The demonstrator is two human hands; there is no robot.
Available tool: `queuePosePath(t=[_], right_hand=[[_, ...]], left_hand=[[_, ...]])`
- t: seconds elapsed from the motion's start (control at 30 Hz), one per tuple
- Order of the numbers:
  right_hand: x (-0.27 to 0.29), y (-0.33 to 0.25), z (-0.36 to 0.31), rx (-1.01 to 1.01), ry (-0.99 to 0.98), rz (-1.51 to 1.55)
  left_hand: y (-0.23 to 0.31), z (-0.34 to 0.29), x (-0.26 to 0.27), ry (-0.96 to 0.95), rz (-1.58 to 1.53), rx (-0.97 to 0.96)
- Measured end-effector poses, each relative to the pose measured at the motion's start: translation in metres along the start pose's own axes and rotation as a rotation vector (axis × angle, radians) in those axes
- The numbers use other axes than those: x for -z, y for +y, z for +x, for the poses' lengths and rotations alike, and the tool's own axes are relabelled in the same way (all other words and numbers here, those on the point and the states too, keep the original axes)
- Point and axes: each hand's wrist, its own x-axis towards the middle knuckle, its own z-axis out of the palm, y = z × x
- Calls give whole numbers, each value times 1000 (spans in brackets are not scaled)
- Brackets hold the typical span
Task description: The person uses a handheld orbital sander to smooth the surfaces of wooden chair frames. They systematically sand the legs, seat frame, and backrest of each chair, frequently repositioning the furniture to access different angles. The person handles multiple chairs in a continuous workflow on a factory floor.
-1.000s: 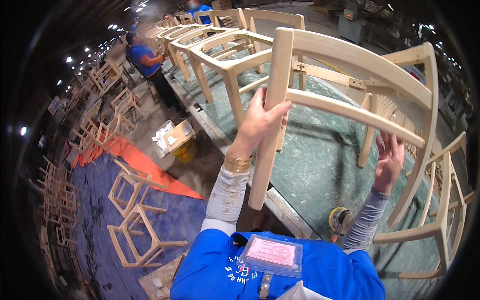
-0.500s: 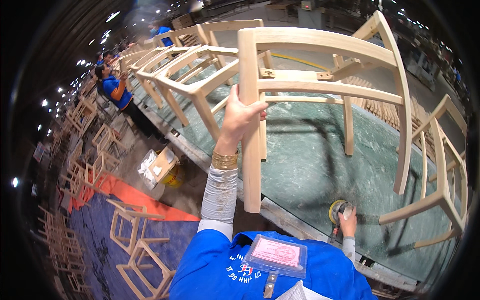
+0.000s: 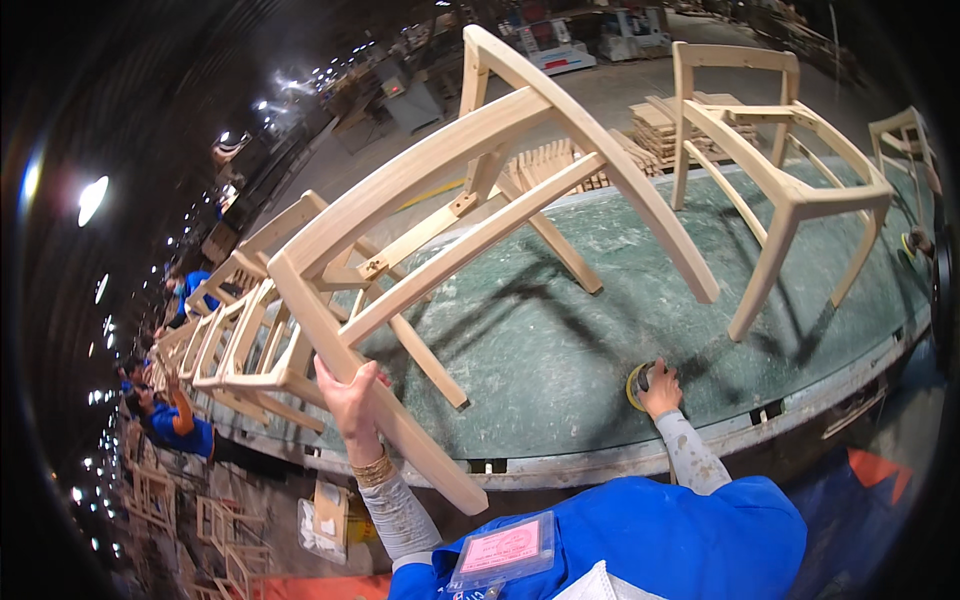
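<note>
My left hand (image 3: 352, 408) is wrapped round one leg of a pale, unfinished wooden chair frame (image 3: 410, 175). The frame stands tilted in view above a green, dust-streaked worktable (image 3: 520, 415), with no seat in it. Small metal fittings show on its inner rail. Lower right of the frame, my right hand (image 3: 662, 390) grips a round sander (image 3: 637, 384) with a yellow rim, down at the tabletop and apart from the chair. The fingers partly cover the sander's body.
Another chair frame (image 3: 790, 207) stands on the table at right, and several more line the left end (image 3: 262, 380). A co-worker in blue (image 3: 175, 425) is at far left. At the right edge, a gloved hand holds another sander (image 3: 910, 245). Wood pieces (image 3: 660, 135) are stacked beyond the table.
My view has swung to the right, so the held chair appears farther left and more tilted. The left hand keeps its grip on the leg; the right hand still has the sander.
</note>
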Motion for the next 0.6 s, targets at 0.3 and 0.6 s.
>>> queuePosePath(t=[0.3,0.6], right_hand=[[11,4,-26,184,-59,44],[123,-80,-110,783,-14,424]], left_hand=[[-29,56,40,-175,4,-38],[-37,86,34,-175,11,-11]])
